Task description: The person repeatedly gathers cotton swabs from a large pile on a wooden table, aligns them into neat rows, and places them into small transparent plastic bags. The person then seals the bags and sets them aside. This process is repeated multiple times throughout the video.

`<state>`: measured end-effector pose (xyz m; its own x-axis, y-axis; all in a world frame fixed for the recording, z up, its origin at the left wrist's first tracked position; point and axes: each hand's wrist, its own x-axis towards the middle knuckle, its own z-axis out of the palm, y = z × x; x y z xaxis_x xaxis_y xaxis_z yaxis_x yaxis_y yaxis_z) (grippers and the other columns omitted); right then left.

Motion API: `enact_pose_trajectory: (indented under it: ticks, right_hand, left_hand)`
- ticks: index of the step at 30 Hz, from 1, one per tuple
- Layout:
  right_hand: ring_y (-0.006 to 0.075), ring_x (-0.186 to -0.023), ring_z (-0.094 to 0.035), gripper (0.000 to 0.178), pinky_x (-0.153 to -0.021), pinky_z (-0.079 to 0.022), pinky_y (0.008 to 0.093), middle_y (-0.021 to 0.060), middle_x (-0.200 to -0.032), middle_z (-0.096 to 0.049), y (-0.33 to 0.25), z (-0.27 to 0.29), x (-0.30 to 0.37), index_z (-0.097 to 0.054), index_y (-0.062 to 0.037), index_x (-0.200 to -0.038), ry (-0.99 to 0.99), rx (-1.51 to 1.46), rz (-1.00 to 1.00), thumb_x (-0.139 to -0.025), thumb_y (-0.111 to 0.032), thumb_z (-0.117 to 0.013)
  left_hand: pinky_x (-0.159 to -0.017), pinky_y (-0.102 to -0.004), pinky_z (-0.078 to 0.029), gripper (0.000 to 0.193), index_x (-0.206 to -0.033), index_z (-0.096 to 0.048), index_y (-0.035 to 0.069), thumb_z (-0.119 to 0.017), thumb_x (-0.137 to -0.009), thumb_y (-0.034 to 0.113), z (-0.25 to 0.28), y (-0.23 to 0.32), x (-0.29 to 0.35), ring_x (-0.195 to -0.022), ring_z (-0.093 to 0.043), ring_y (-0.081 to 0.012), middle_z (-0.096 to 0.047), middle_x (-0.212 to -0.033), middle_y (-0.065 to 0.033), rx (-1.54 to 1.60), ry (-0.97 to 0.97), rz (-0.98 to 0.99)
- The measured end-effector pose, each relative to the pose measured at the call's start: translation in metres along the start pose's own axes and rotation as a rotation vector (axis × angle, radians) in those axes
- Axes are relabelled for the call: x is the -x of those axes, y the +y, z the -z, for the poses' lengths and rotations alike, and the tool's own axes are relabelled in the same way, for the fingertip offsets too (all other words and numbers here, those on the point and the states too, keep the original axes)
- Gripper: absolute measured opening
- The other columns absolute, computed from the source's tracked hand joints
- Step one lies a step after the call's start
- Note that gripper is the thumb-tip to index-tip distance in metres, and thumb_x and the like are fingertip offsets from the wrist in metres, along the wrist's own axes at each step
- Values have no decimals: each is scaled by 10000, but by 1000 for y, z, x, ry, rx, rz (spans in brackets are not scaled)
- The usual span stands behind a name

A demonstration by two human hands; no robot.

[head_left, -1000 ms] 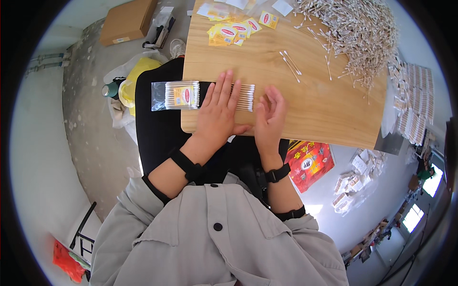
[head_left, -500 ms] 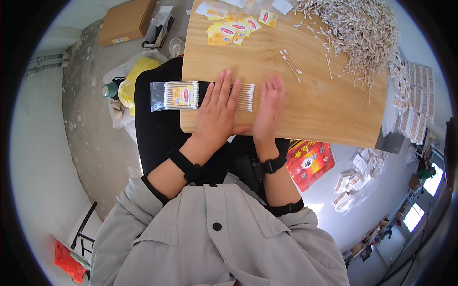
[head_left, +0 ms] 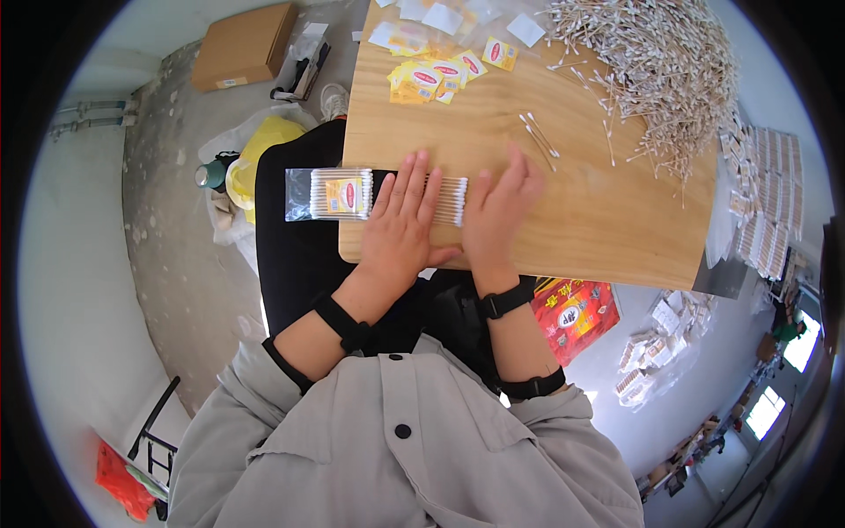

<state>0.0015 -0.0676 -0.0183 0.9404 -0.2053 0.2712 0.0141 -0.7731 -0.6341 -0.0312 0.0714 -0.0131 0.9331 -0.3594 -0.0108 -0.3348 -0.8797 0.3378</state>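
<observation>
My left hand [head_left: 398, 220] lies flat near the table's front left, fingers stretched over a row of cotton swabs [head_left: 453, 201]. The swabs' white tips line up to the right of its fingers; the hand hides the middle of the row. Just right of those tips is my right hand [head_left: 497, 211], its thumb apart from its slightly bent, blurred fingers. It appears to hold nothing. To the left, a clear bag of cotton swabs [head_left: 319, 195] with a yellow and white label card [head_left: 344, 195] reaches past the table edge. A dark strip shows between bag and left hand.
A large heap of loose cotton swabs [head_left: 656, 79] covers the table's far right. Several yellow label cards [head_left: 422, 79] lie at the far left, and a few single swabs [head_left: 539, 141] lie between. Stacked swab packs [head_left: 770, 189] stand beyond the right edge of the wooden table [head_left: 616, 238].
The whole view has shifted slightly, so the table sits lower. My right hand's thumb has come away from its fingers beside the swab tips. My left hand stays flat on the row.
</observation>
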Motion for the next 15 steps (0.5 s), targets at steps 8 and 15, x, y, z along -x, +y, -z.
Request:
enact_pose_trajectory:
  ticks: [8,15]
  right_hand:
    - [382,-1284,-408,560,-1103,-300,558,190,-1269,-451,2,-24,1,-447,21,-1352,-37,172,237,-805,35,-571]
    - [399,-1259,-408,578,-1085,-333,503,193,-1253,-436,8,-26,0,-462,30,-1335,-28,182,277,-765,89,-543]
  left_hand:
    - [-1202,-502,-138,1121,-1491,-293,-46,-761,-671,558,7,-1,8,-1493,-211,-325,-239,-1586,-217,57,58,49]
    - [-1178,-554,-166,952,-1493,-266,-56,-793,-750,223,54,-13,36,-1500,-164,-359,-191,-1598,-217,-19,-20,172]
